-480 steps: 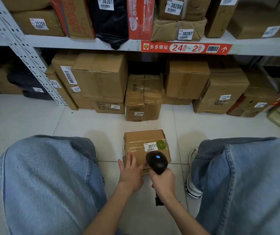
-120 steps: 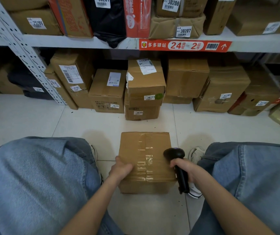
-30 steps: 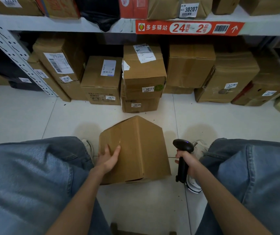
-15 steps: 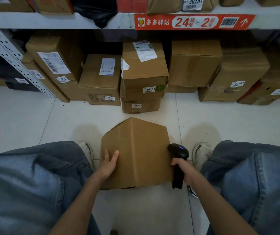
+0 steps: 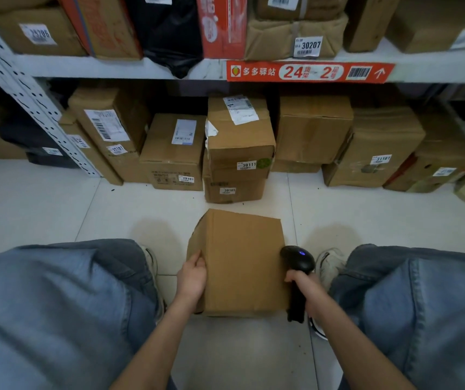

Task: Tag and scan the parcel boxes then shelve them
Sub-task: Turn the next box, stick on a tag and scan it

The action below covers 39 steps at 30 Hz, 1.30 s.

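Curling over the left edge of the parcel box [image 5: 242, 263], the left grip [image 5: 192, 274] holds the carton with bent fingers laid on its side face. The right grip [image 5: 300, 280] is wrapped tight round the handle of a black scanner [image 5: 297, 258]. The scanner's head stands at 12 o'clock from the knuckles, shows a small blue light, and sits just beside the box's right edge.

The box lies between the two grips, at 3 o'clock from the left one and 9 o'clock from the right. It rests on the white tiled floor [image 5: 56, 209] with a plain brown face turned up. The person's knees in blue jeans flank it, the left knee [image 5: 56, 305] at 8 o'clock and the right knee [image 5: 422, 305] at 4 o'clock, with a pale shoe [image 5: 328, 263] near the scanner.

At 12 o'clock from the box, near but apart, a carton tagged 30111 [image 5: 239, 153] sits on one tagged 30105 [image 5: 234, 190] under the shelf [image 5: 85, 69]. Further cartons stand either side of them. A red sign [image 5: 310, 72] marked 24 and 2 runs along the shelf edge.
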### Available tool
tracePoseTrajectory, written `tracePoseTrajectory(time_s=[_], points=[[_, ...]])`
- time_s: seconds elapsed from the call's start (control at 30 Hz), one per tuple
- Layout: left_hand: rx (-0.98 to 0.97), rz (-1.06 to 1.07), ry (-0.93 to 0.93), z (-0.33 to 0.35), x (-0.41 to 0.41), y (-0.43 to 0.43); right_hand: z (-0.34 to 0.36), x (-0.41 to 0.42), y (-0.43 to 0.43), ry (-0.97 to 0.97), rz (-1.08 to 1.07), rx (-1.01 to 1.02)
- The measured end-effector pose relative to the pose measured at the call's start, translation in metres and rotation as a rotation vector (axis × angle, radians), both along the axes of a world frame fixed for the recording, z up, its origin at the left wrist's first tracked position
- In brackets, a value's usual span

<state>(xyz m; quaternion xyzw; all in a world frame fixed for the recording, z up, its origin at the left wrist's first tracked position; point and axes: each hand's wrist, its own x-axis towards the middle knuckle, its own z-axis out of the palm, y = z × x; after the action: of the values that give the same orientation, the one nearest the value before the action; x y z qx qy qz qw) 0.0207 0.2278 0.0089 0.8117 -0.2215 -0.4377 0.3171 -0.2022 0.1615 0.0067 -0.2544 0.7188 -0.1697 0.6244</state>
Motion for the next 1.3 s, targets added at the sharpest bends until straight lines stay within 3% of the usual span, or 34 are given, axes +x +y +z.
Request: tracePoseTrajectory(time_s=[0.3, 0.43, 0.77, 1.03, 1.2, 1.3], points=[[-0.049, 0.006, 0.228, 0.012, -0.005, 0.010, 0.021, -0.003, 0.012, -0.002, -0.012, -0.014], [-0.053, -0.077, 0.237, 0.012, -0.011, 0.018, 0.022, -0.002, 0.014, 0.018, -0.010, -0.032], [-0.012, -0.500, -0.097, -0.003, -0.022, 0.027, 0.021, 0.001, 0.016, 0.038, -0.032, -0.027], [0.099, -0.649, -0.209, -0.006, -0.019, 0.026, 0.026, 0.001, 0.016, 0.034, -0.005, -0.004], [0.174, -0.784, -0.509, 0.002, -0.018, 0.019, 0.026, -0.001, 0.015, 0.016, 0.018, 0.008], [0.226, -0.835, -0.491, 0.004, -0.020, 0.016, 0.022, -0.002, 0.013, 0.014, 0.027, 0.012]])
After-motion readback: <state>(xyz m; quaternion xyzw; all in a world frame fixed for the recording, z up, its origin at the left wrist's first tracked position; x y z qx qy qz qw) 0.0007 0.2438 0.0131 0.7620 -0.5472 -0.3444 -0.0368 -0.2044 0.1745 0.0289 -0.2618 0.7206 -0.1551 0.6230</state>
